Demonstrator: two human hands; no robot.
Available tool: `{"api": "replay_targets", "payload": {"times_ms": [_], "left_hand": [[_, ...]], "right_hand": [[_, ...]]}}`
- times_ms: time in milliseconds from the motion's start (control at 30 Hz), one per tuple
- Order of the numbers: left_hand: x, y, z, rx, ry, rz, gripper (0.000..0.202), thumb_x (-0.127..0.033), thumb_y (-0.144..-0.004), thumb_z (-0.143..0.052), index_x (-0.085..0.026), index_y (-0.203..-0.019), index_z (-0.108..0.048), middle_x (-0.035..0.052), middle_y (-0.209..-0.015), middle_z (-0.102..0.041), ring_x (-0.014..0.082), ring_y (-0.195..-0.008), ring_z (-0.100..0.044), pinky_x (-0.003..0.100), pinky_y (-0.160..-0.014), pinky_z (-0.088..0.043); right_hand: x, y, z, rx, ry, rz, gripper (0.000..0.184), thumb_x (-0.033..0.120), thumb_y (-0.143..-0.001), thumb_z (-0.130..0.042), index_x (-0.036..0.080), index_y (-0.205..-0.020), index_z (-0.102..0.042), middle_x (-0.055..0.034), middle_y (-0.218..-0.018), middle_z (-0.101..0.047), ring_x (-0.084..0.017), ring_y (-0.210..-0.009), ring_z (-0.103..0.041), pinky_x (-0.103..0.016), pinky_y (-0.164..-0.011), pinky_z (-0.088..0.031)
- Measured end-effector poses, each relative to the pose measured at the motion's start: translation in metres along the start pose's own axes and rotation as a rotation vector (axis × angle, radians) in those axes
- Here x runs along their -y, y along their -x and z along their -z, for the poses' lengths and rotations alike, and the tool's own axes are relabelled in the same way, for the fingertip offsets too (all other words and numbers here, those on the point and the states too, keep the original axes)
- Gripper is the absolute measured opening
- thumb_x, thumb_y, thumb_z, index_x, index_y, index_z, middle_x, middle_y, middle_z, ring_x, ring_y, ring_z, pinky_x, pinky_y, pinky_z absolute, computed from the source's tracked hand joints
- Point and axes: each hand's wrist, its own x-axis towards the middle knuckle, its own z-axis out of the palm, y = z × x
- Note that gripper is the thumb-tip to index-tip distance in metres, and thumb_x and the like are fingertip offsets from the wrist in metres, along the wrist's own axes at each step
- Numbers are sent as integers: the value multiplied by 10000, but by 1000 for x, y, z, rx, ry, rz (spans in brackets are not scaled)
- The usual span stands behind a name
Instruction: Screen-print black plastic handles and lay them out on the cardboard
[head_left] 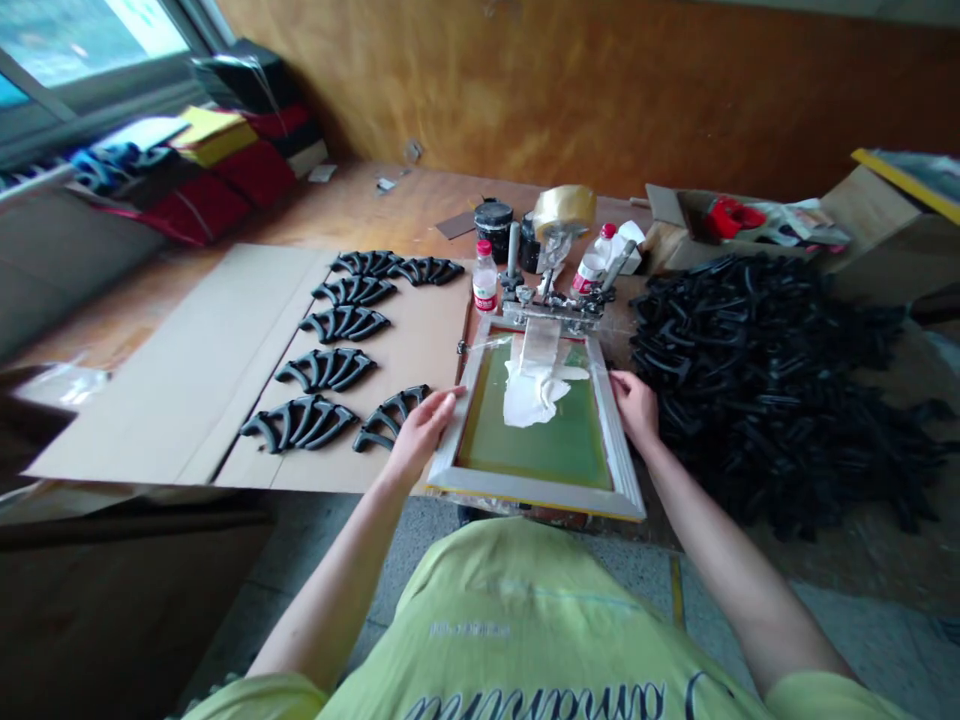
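A silk-screen frame (621, 478) with a metal rim and green mesh lies in front of me at the table's edge. My left hand (421, 437) grips its left side, thumb along the rim. On the opposite side, my right hand (639, 412) holds the frame's right edge, with its fingertips partly hidden. White ink (529, 400) is spread over the mesh's upper middle, and a pale flat strip (541, 343) reaches onto it. The far end of the frame sits in a metal hinge clamp (553, 312). What lies beneath the screen is hidden.
Rows of black curved parts (326, 370) lie on cardboard (176, 370) at left. A large black heap of similar parts (750, 390) covers the right. Behind the clamp stand red-capped bottles (485, 283), a dark tub (493, 222) and a tape roll (564, 212). An open box (675, 235) is behind the heap.
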Motion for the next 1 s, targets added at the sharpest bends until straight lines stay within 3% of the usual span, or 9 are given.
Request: {"api": "replay_targets", "payload": {"times_ms": [67, 167, 300, 367, 500, 633, 733, 833, 1000], "left_hand": [[30, 2, -2, -4, -27, 89, 799, -593, -756, -686, -181, -1420, -518, 12, -726, -702, 167, -611, -643, 242, -545, -494], [64, -7, -6, -31, -124, 141, 809, -513, -765, -692, -203, -1472, -451, -5, -718, -699, 156, -592, -628, 233, -545, -480], [87, -20, -3, -60, -213, 122, 710, -485, -760, -689, -205, -1396, -546, -6, -717, -696, 167, -608, -630, 238, -551, -471], [93, -23, -1, -59, -211, 125, 684, -495, -756, -686, -198, -1363, -579, 4, -734, -701, 172, -621, -634, 241, -555, -471], [101, -25, 0, -30, -207, 123, 677, -546, -786, -639, -202, -1365, -575, 16, -779, -704, 168, -644, -634, 232, -555, -463], [104, -25, 0, -8, -180, 129, 678, -583, -793, -617, -198, -1350, -578, 37, -872, -729, 175, -706, -657, 236, -599, -485], [104, -25, 0, 5, -150, 114, 681, -601, -790, -615, -188, -1331, -583, 49, -903, -742, 187, -729, -674, 240, -601, -491], [105, -25, 0, 7, -131, 124, 704, -611, -780, -626, -186, -1339, -568, 48, -888, -742, 190, -711, -680, 248, -600, -501], [103, -23, -2, -13, -97, 150, 686, -614, -771, -637, -184, -1302, -582, 57, -887, -742, 198, -712, -689, 256, -593, -513]], "right_hand": [[-2, -24, 4, -40, -192, -107, 316, 227, -952, -501, 122, -1199, -667, -138, -1083, -723, -190, -893, -705, -307, -719, -595], [28, -57, 4, -9, -349, -28, 537, 323, -834, -717, 157, -1326, -580, -173, -1323, -578, -302, -1182, -583, -439, -956, -528], [74, -66, -4, 339, -339, 113, 240, 256, -849, -691, 162, -1069, -665, -140, -1054, -670, -307, -1050, -599, -441, -920, -485], [84, -51, -6, 431, -309, 151, 101, 188, -875, -621, 165, -960, -672, -121, -959, -687, -274, -964, -616, -388, -860, -482], [79, -13, 4, 468, -327, 358, 261, 52, -856, -483, 168, -976, -684, -106, -984, -702, -237, -951, -619, -328, -781, -466], [65, -11, 17, 547, -390, 528, 264, 51, -795, -544, 213, -934, -699, -45, -933, -720, -203, -871, -638, -289, -694, -450], [66, -19, 12, 483, -390, 449, 219, 85, -803, -575, 229, -906, -703, -22, -895, -722, -197, -870, -645, -279, -702, -452], [72, -10, 2, 351, -362, 382, 300, 58, -840, -510, 198, -1020, -705, -61, -1024, -728, -204, -933, -650, -292, -761, -473], [74, 4, 2, 395, -427, 422, 267, 107, -845, -570, 225, -1037, -714, -40, -1029, -733, -197, -920, -671, -285, -758, -497]]}}
